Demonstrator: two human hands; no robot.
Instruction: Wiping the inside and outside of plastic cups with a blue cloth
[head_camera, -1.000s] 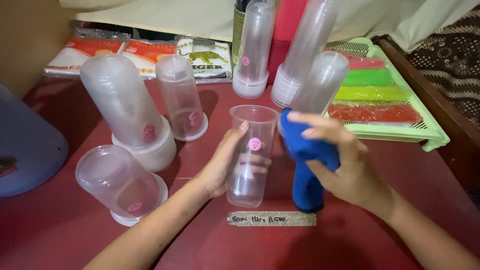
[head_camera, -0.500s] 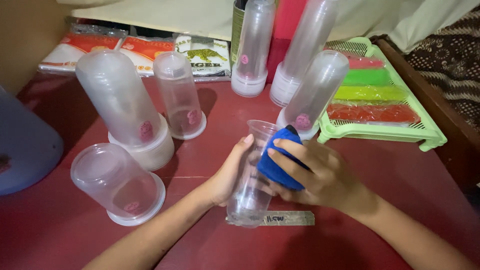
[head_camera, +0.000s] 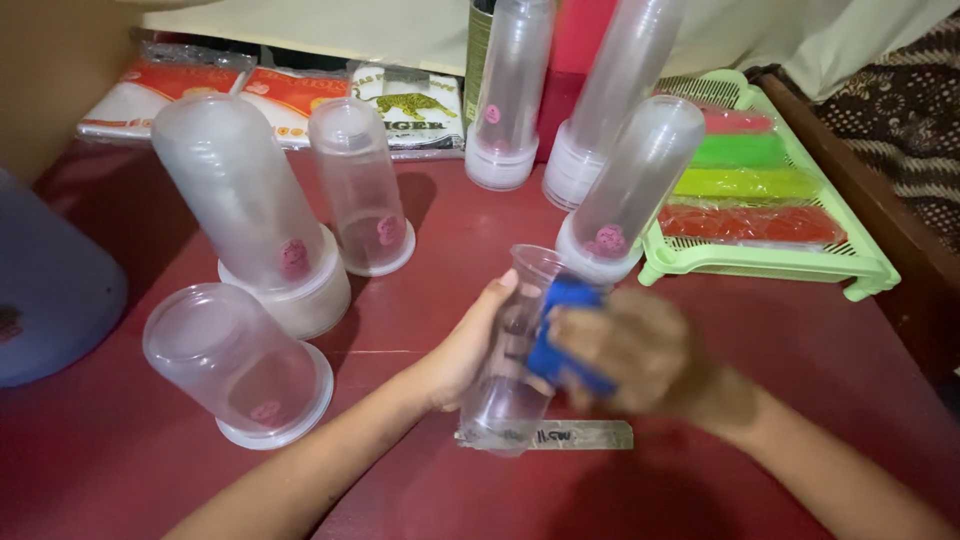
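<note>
- Left hand (head_camera: 462, 352): wrapped round side of clear plastic cup (head_camera: 505, 372), fingers up the left wall, thumb side hidden behind it.
- Cup: tilted, mouth up toward far side, base low near front edge of table (head_camera: 760, 350); base just over a pale tape strip (head_camera: 590, 436) stuck on the tabletop.
- Right hand (head_camera: 622, 347): closed on blue cloth (head_camera: 556, 335), cloth bunched and pressed vs. right wall / rim of cup. Hand motion-blurred; exact finger positions can't be read.
- Cloth inside or only outside cup: cannot tell.
- Table: dark red, glossy.
- Left of hands: short stack of upturned clear cups (head_camera: 232, 362), leaning, standing on rim. Behind it, taller leaning stack (head_camera: 250, 215) on a white base.
- Just right of that: single upturned cup stack (head_camera: 362, 198), upright-ish, small pink mark low on wall.
- Just beyond held cup: tilted stack (head_camera: 632, 185), base near touching cup mouth in view; contact not certain.
- Far centre: two more tall stacks (head_camera: 512, 95) and (head_camera: 612, 95), against a red upright object (head_camera: 576, 50).
- Right: light-green slatted tray (head_camera: 800, 262) w/ wrapped flat packs – pink, green, yellow-green, red.
- Far left rear: flat printed packets (head_camera: 270, 100) lying along table edge.
- Far left: blue rounded container (head_camera: 45, 290), partly out of frame.
</note>
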